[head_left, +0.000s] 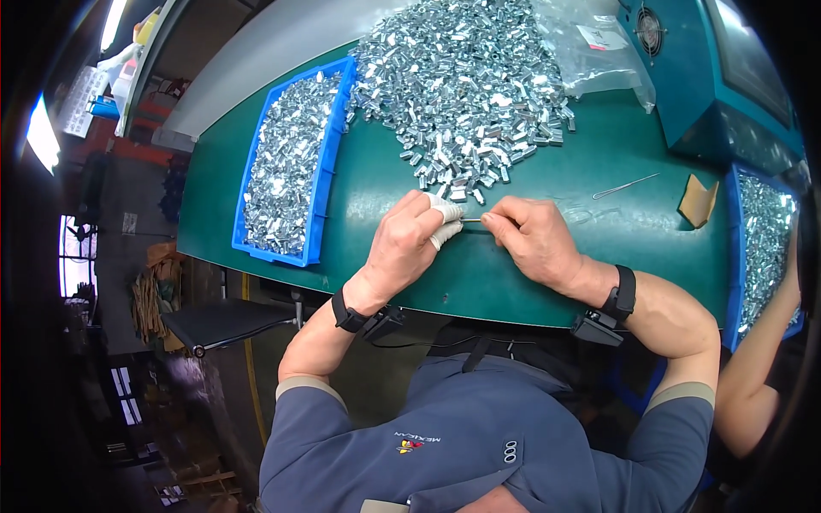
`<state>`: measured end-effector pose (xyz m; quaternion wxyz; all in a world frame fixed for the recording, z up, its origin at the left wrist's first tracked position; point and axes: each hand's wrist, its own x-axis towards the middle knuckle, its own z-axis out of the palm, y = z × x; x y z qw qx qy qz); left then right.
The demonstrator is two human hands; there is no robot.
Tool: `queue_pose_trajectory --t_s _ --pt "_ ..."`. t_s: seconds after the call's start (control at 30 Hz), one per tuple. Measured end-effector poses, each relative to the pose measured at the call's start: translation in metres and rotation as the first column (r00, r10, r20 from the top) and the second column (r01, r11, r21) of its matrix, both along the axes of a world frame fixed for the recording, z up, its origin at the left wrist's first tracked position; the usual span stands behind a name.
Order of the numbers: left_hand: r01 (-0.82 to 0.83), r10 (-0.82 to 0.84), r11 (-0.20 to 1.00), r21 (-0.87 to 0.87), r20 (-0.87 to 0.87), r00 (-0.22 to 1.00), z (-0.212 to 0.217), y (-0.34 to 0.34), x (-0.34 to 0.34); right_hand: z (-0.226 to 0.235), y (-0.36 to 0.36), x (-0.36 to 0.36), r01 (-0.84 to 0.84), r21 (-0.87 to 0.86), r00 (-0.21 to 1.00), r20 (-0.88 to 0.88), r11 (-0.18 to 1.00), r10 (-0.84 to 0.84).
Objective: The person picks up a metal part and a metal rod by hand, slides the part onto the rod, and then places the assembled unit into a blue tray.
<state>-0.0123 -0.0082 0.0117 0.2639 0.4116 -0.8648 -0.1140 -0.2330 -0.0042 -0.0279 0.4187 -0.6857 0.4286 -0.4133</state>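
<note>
My left hand, with white coverings on some of its fingers, is closed near the front of the metal pile. What it grips is mostly hidden by those fingers. My right hand pinches one end of a thin metal rod, whose other end reaches the left fingertips. Just beyond both hands lies a large heap of small shiny metal pieces, with a few loose ones close to my knuckles. Both wrists wear black bands.
A blue tray full of metal pieces stands to the left. On the right are a looped wire, a brown cardboard piece, a teal machine and another filled blue tray, with another person's arm alongside. A clear plastic bag lies behind.
</note>
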Motion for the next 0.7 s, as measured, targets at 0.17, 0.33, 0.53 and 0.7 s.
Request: queue_pose_trajectory --t_s 0.17,0.33,0.53,0.7 --pt "0.073 -0.074 0.997 -0.039 -0.009 0.997 0.003 -0.006 0.000 -0.001 -0.001 0.000 0.000 0.030 1.000 -0.018 1.000 0.000" --pt "0.129 -0.129 0.991 -0.049 -0.008 0.992 0.002 -0.008 -0.012 0.001 0.000 0.004 -0.003 -0.029 0.999 -0.047 1.000 0.002" --pt "0.125 -0.125 0.987 -0.099 0.007 0.992 0.002 -0.005 -0.010 0.006 0.005 0.003 -0.022 0.116 1.000 0.012 0.993 0.021" --pt "0.094 -0.093 0.994 -0.059 0.017 0.996 0.014 0.009 -0.006 0.012 0.007 -0.001 -0.088 0.172 0.996 0.041 0.981 0.082"
